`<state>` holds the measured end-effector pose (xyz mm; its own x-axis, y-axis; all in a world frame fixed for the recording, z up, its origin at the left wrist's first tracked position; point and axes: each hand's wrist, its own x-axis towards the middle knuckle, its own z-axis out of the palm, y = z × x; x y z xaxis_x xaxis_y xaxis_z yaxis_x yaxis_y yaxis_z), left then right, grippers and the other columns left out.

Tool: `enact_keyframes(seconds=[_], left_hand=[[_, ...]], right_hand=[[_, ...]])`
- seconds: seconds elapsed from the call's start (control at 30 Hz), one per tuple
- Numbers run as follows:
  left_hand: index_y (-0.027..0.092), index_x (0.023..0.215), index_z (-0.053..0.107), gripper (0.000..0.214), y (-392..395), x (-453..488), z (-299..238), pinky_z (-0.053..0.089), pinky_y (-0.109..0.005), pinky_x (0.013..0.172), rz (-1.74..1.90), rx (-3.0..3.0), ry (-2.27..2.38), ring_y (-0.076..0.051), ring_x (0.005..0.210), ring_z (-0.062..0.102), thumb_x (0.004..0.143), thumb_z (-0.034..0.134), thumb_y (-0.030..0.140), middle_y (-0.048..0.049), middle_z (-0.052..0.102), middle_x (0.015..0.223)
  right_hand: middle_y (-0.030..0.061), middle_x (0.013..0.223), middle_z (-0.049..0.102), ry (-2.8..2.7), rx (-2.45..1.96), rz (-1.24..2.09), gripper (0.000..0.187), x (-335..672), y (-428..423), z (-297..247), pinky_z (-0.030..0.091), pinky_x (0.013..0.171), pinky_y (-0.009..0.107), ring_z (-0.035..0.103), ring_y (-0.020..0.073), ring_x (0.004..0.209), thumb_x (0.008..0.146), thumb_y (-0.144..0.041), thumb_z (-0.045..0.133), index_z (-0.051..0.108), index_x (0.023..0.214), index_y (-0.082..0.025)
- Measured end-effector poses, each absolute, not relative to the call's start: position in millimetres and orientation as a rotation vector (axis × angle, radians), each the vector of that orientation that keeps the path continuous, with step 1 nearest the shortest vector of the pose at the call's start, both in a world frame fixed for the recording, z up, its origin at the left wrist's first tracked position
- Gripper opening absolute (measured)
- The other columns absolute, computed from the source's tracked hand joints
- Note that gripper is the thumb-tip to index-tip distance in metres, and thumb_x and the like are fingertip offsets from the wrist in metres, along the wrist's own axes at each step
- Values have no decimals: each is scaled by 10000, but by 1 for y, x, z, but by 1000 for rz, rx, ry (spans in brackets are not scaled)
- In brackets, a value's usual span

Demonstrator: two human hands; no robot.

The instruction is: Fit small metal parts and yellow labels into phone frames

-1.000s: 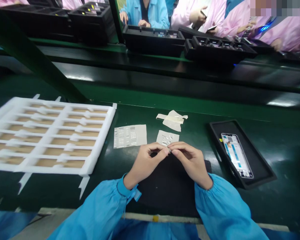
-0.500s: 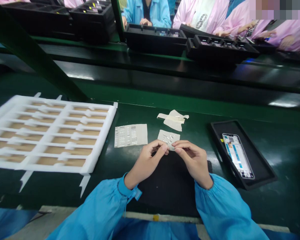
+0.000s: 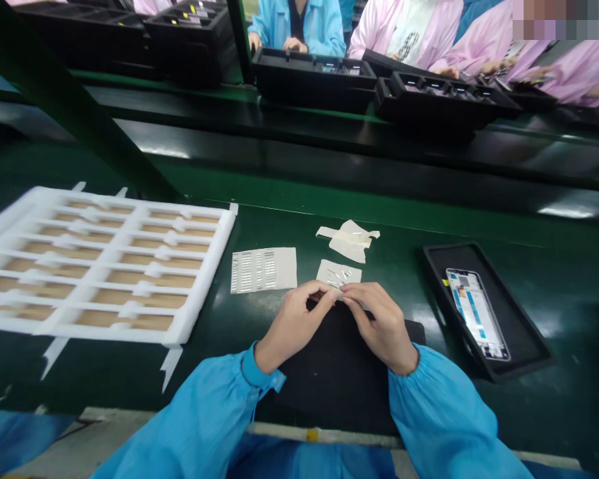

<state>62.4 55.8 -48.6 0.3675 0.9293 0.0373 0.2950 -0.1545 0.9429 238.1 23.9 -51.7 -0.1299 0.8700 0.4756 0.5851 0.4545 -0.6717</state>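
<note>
My left hand [image 3: 293,327] and my right hand [image 3: 379,322] meet at the fingertips, just below a small paper backing sheet [image 3: 338,273] carrying several tiny metal strips. The fingertips hide the sheet's lower edge, and anything pinched there is too small to make out. To the left lies a larger backing sheet [image 3: 263,270] with rows of similar strips. Beyond the hands is a crumpled piece of white release paper [image 3: 350,240]. Under my wrists lies a black mat [image 3: 334,379].
A white foam tray [image 3: 223,246] with tan-bottomed slots lies at left. At right, a phone [image 3: 476,314] sits in a black tray [image 3: 522,332]. A green beam [image 3: 64,113] crosses the upper left. Beyond it, co-workers in blue and pink coats sit behind black trays [image 3: 313,80].
My fingertips stay together at the small sheet while my right hand turns slightly. The whole scene shifts a little in view as my head moves.
</note>
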Motion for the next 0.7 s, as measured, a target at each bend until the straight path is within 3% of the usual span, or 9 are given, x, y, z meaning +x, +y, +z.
enact_keyframes(seconds=[0.1,0.23,0.37,0.7], left_hand=[[185,1073,662,221,61,64,-57,478,-343,933,886,1985,1195,-209,1033,645,999,476,280,-62,709,1076],[191,1395,488,401,67,67,-71,346,-450,1130,641,2403,1118,-276,1413,388,1009,460,297,-89,520,1456],[181,1452,424,469,67,67,-79,300,-494,1169,401,2515,1149,-284,1447,334,1011,448,336,-82,454,1510],[149,1454,427,485,68,64,-80,304,-490,1179,380,2513,1146,-274,1434,360,1010,447,343,-95,453,1507]], right_hand=[[74,1014,705,-1762,-1400,384,114,249,39,-62,519,872,397,643,225,978,951,-198,534,642,971,-229],[90,1032,681,-1830,-1527,314,142,259,67,-77,503,883,426,607,256,994,950,-232,509,645,907,-220],[109,1038,648,-1969,-1527,242,198,255,78,-84,498,867,425,579,258,963,951,-216,479,670,902,-202],[102,1159,669,-2071,-1510,186,250,253,70,-86,490,876,462,592,275,1037,966,-245,474,723,977,-216]])
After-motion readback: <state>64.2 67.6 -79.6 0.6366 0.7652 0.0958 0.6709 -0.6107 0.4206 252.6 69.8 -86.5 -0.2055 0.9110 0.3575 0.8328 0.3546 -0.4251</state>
